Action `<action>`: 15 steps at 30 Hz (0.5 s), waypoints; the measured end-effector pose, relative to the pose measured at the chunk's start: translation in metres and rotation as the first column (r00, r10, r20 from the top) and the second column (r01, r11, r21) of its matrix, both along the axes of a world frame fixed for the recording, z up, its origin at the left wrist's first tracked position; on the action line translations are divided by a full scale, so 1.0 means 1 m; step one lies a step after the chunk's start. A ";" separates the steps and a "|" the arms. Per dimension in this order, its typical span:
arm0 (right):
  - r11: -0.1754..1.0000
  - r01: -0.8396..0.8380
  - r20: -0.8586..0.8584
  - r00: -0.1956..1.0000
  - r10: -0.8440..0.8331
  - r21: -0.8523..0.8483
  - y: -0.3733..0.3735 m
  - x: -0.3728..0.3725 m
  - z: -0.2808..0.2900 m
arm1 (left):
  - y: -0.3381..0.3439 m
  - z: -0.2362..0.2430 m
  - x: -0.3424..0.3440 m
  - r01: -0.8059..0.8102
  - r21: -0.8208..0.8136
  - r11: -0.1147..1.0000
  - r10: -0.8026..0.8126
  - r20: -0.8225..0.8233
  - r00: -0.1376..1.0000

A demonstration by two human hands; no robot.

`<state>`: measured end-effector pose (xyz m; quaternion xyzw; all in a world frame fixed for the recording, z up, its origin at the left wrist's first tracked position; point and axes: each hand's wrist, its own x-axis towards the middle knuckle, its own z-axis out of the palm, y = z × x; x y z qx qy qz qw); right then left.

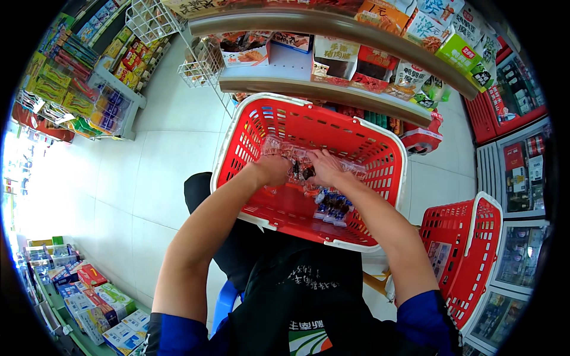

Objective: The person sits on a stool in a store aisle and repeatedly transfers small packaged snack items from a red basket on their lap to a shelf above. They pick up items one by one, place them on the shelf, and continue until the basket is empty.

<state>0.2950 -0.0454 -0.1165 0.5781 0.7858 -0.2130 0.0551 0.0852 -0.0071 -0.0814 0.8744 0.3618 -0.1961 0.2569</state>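
A red shopping basket (279, 209) with a white rim rests on my lap. Both my hands reach inside it. Clear plastic snack packets (284, 146) lie in a row along its far side, some with dark contents. My left hand (274, 171) is closed at the edge of one packet, its fingertips partly hidden. My right hand (325, 168) grips the same group of packets from the right, thumb and fingers bent around the plastic. Closer to me, blue-and-clear packets (332, 204) lie on the basket floor below my right wrist.
Shelves with brown edges (332, 92) hold bagged snacks just ahead. Another red basket (457, 255) stands at my right, before glass-door coolers (519, 255). A white wire rack (202, 62) is ahead left. Boxed goods (98, 302) fill a low shelf at lower left, beside the tiled floor (119, 184).
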 end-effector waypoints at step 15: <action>0.945 0.193 -0.349 0.894 -0.280 -0.263 0.008 0.002 0.005 | -0.005 -0.015 0.000 -0.155 -0.208 0.966 0.182 0.120 0.976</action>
